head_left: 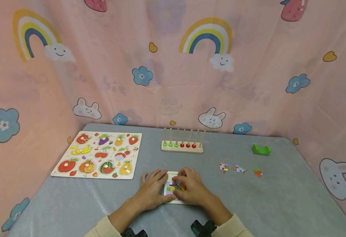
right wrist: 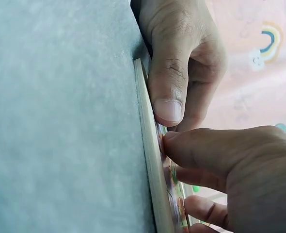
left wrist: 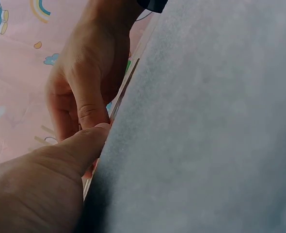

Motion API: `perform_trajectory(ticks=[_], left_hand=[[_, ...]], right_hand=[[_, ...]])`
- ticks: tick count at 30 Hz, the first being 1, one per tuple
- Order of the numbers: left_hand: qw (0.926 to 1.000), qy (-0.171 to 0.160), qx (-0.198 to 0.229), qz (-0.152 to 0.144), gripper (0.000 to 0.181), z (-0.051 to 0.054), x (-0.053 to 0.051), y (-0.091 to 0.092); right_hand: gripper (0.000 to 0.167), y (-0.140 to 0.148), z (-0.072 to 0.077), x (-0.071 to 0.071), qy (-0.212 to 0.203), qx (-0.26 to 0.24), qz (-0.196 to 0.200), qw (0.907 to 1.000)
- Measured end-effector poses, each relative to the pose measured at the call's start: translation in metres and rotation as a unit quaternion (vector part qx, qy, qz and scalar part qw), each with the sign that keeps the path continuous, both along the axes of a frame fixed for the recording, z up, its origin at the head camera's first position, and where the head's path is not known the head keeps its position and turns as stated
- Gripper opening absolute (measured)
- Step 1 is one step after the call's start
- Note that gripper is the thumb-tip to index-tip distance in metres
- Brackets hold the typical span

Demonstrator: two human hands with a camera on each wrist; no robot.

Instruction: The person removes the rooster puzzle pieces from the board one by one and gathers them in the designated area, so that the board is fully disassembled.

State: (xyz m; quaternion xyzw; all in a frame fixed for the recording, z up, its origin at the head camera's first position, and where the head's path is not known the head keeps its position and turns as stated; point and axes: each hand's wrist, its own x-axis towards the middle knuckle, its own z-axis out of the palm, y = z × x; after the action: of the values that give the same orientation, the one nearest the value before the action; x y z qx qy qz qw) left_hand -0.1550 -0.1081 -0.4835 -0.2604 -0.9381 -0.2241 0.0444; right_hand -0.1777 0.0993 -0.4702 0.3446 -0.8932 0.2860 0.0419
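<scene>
A small framed jigsaw puzzle (head_left: 169,187) with a pale wooden border lies flat on the table at the front middle. My left hand (head_left: 151,191) rests along its left side, fingers fairly straight and the thumb (left wrist: 92,138) touching its near part. Over the puzzle's right half, my right hand (head_left: 194,188) has bent fingers and thumb set around a colourful puzzle piece (head_left: 182,187) at the picture's surface. Both hands cover much of the picture. In the right wrist view, the thumb and fingertips of the right hand (right wrist: 249,165) touch the pieces beside the frame's raised edge (right wrist: 150,145).
Three loose jigsaw pieces, one purple and yellow (head_left: 223,168), one bluish (head_left: 239,169) and one orange (head_left: 258,172), lie to the right. Behind them sits a green block (head_left: 261,150). A peg rack with beads (head_left: 182,148) stands at the back; a fruit board (head_left: 94,135) lies left.
</scene>
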Motion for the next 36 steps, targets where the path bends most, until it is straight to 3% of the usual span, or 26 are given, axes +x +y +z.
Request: perform_trajectory(ticks=[8,14,22,30,36], left_hand=[[1.0000,0.000,0.001,0.002,0.077,0.001,0.001,-0.002],[1.0000,0.000,0.000,0.004,0.077,0.003,0.001,-0.002],[1.0000,0.006,0.002,0.007,0.077,0.002,0.001,-0.003],[0.9999,0.009,0.001,0.010,0.076,0.001,0.000,-0.004],[0.9999,0.005,-0.001,0.010,0.076,0.002,0.001,-0.004]], right_hand=[[0.019,-0.005,0.001,0.002,-0.022,-0.026,-0.020,0.9992],[0.021,-0.007,-0.001,0.002,-0.003,-0.044,-0.029,0.9986],[0.024,-0.007,0.000,0.002,0.039,-0.055,0.017,0.9976],[0.026,-0.009,0.003,0.003,0.005,-0.017,0.028,0.9994],[0.027,-0.005,0.009,0.002,0.008,-0.051,0.027,0.9983]])
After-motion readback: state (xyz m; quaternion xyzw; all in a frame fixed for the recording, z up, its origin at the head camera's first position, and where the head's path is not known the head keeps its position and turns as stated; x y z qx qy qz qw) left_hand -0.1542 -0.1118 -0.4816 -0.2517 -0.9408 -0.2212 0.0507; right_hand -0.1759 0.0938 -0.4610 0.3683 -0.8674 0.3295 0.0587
